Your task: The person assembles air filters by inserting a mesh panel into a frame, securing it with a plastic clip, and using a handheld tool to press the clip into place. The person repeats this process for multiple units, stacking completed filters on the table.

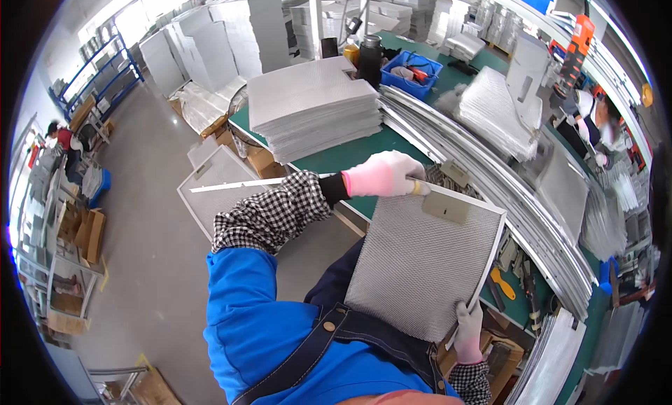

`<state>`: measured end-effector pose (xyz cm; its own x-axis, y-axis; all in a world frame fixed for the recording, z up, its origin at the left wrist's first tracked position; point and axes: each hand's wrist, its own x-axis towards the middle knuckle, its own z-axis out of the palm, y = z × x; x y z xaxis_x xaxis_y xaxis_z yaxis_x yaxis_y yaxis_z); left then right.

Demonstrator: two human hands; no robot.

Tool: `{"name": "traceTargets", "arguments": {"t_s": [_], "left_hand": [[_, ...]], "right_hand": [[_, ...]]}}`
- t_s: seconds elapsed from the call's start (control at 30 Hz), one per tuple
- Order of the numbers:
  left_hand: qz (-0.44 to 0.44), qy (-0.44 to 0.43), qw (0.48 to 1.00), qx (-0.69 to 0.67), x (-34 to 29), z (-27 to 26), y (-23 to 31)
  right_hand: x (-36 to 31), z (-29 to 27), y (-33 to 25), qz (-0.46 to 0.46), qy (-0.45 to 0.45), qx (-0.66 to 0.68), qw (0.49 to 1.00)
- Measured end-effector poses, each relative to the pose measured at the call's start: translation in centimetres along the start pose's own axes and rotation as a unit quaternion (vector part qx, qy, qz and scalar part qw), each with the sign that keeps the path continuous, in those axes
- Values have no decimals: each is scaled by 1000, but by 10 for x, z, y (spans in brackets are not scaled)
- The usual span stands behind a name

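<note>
A grey metal mesh panel (pixel 420 265) tilts in front of my body, with white metal edging along its top and right sides and a small plate near the top. My left hand (pixel 388 174), in a pink and white glove, is closed on its upper left corner. Low on the right edge, my right hand (pixel 467 331) grips the panel, its fingers partly hidden. Behind my left forearm runs a thin white metal strip (pixel 234 186); whether it joins the panel's edging is hidden. Another mesh panel (pixel 217 174) stands to the left.
A stack of mesh sheets (pixel 315 111) sits on the green table (pixel 336 156). Long metal strips (pixel 504 188) lie across its right part. Nearby are a blue bin (pixel 411 74), a yellow-handled tool (pixel 502 284) and a hanging power screwdriver (pixel 577 48). A person (pixel 595 118) works at far right.
</note>
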<state>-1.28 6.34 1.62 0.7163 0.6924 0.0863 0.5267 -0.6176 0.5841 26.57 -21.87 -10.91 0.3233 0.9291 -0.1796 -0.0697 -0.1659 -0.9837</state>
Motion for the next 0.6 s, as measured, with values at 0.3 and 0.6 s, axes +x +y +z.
{"name": "traceTargets", "arguments": {"t_s": [0.3, 0.6], "left_hand": [[-138, -21, 943, -302, -6, -4, 0], [-221, 134, 858, -445, -45, 97, 7]], "right_hand": [[31, -30, 54, -47, 25, 107, 993], [38, -20, 47, -50, 56, 184, 980]]}}
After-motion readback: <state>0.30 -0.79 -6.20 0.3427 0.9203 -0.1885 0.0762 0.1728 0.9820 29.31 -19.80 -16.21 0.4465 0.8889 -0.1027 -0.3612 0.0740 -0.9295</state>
